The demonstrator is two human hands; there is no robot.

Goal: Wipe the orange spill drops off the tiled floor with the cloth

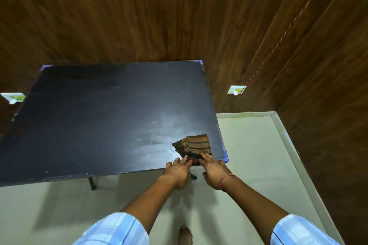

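The folded striped cloth (196, 144) lies on the black table (99, 117), at its near right corner. The left hand (177, 172) and right hand (214, 173) sit side by side, straight fingers resting on the cloth's near edge, gripping nothing. Pale floor (251, 157) lies below.

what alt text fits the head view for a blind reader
A person's left hand and right hand touch the near edge of a folded brown striped cloth on the near right corner of a dark table, above a pale floor.
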